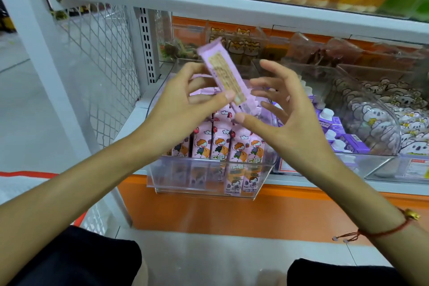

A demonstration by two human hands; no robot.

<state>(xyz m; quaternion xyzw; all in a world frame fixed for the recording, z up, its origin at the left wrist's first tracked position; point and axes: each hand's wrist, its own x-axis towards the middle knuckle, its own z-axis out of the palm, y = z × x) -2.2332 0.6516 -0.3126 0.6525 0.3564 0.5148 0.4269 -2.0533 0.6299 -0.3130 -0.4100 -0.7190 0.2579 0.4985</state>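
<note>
A long pink snack packet (222, 72) with a tan printed panel stands tilted above a clear plastic bin (209, 183) on the shelf. My left hand (183, 109) pinches the packet's lower half between thumb and fingers. My right hand (283, 109) is beside the packet's bottom end, fingers spread, thumb tip just under the packet; I cannot tell whether it touches it. The bin holds several upright pink packets (220, 144) printed with a cartoon child.
A clear bin of purple cartons (336, 132) sits to the right, then one of koala-print packs (383, 123). A white shelf board (209, 4) runs overhead. A white post (41, 53) and wire mesh (99, 58) close the left side. An orange base panel (232, 211) lies below.
</note>
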